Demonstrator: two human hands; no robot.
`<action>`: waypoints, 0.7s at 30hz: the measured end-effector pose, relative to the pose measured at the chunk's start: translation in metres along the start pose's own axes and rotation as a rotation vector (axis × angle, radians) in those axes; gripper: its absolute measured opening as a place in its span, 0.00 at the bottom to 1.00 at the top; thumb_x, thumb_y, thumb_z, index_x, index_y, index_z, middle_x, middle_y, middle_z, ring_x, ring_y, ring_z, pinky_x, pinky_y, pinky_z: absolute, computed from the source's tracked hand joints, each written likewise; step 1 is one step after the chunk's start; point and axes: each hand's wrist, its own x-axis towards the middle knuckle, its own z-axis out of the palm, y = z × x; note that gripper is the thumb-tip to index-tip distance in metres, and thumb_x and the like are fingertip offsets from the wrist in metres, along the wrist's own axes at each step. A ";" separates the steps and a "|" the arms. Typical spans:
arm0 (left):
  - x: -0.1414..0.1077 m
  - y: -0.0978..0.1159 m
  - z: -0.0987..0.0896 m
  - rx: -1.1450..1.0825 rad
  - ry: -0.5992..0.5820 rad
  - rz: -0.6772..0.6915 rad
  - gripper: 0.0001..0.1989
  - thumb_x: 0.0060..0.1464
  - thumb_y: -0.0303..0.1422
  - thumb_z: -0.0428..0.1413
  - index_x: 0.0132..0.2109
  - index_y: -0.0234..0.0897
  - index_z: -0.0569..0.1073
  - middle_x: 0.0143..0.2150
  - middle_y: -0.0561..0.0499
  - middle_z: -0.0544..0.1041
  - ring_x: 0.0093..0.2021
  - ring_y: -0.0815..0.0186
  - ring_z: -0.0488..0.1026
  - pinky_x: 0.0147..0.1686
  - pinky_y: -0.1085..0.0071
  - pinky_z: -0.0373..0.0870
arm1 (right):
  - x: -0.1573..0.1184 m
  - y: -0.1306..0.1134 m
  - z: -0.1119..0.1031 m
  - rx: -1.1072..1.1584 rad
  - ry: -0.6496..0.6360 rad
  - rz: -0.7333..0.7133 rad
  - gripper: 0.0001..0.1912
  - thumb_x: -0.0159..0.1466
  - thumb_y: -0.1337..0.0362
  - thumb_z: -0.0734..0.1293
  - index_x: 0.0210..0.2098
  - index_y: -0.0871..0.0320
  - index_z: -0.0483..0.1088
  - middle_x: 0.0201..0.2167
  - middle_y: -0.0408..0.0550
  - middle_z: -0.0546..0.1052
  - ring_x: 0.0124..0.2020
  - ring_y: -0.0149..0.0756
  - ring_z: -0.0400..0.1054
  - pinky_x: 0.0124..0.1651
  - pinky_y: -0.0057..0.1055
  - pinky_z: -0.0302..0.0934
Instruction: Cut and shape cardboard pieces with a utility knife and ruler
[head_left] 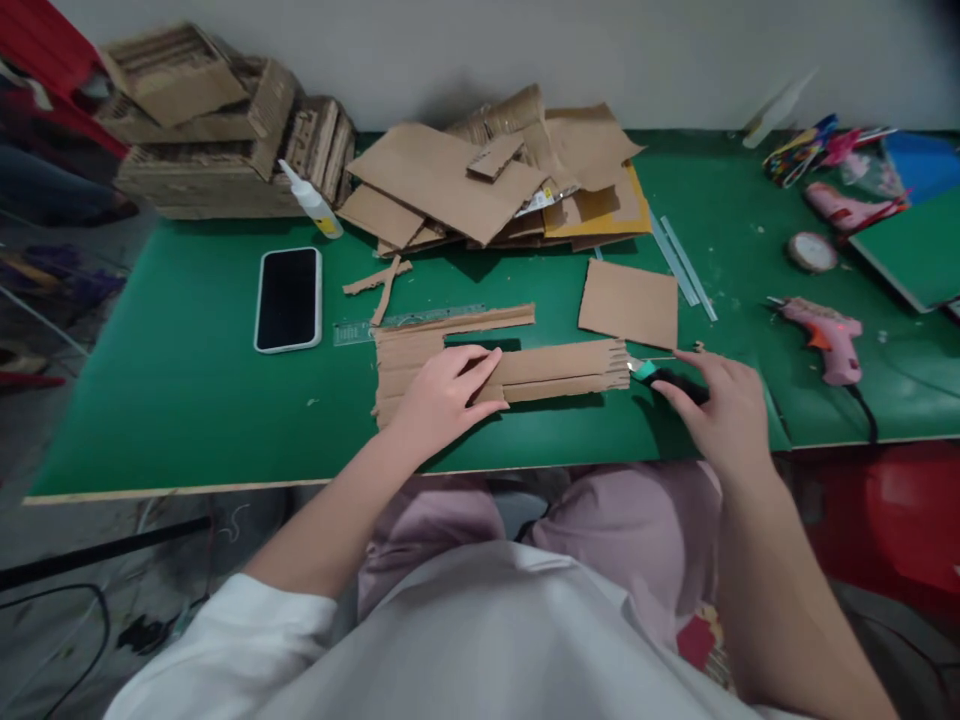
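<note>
My left hand point(448, 388) lies over a piece of corrugated cardboard point(555, 367), its thumb and fingers bent around the narrow arm and holding it against the table. The cardboard has a wide part at the left and several short slits at its right end. At that end, my right hand point(724, 405) grips a black and teal utility knife point(643, 371), its blade tip close to the slits. Part of the knife's handle is hidden by the hand. Behind the cardboard lies a clear ruler point(351, 334), partly covered.
On the green table point(187, 400) are a phone point(289, 300), a glue bottle point(313, 203), a cardboard square point(630, 305) and a pink glue gun point(823, 335) with its cable. Cardboard sheets point(450, 180) and stacked cardboard boxes point(202, 180) stand along the wall.
</note>
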 end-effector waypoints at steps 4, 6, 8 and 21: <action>-0.009 -0.002 0.008 -0.011 -0.049 0.007 0.29 0.52 0.44 0.57 0.56 0.30 0.66 0.48 0.37 0.71 0.48 0.55 0.69 0.47 0.58 0.69 | 0.009 0.025 0.006 -0.127 -0.197 -0.146 0.24 0.63 0.54 0.60 0.54 0.60 0.65 0.45 0.59 0.73 0.48 0.48 0.66 0.49 0.44 0.61; -0.012 -0.003 0.011 -0.012 -0.053 0.005 0.30 0.52 0.45 0.57 0.56 0.29 0.66 0.47 0.37 0.71 0.47 0.55 0.69 0.47 0.58 0.69 | 0.008 0.026 0.008 -0.165 -0.228 -0.167 0.23 0.65 0.56 0.58 0.55 0.60 0.65 0.45 0.59 0.72 0.48 0.48 0.65 0.48 0.44 0.61; -0.013 -0.004 0.013 -0.005 -0.054 0.006 0.30 0.52 0.46 0.57 0.55 0.29 0.67 0.47 0.37 0.71 0.47 0.55 0.69 0.47 0.58 0.69 | 0.006 0.025 0.004 -0.184 -0.211 -0.175 0.23 0.65 0.56 0.56 0.55 0.61 0.64 0.45 0.61 0.71 0.49 0.49 0.65 0.49 0.44 0.61; -0.011 0.000 0.010 0.050 -0.186 0.062 0.25 0.57 0.43 0.52 0.54 0.26 0.68 0.47 0.37 0.72 0.48 0.53 0.68 0.47 0.58 0.66 | 0.010 -0.068 -0.024 -0.190 -0.458 -0.669 0.19 0.68 0.56 0.52 0.48 0.60 0.65 0.37 0.51 0.73 0.30 0.34 0.68 0.28 0.29 0.55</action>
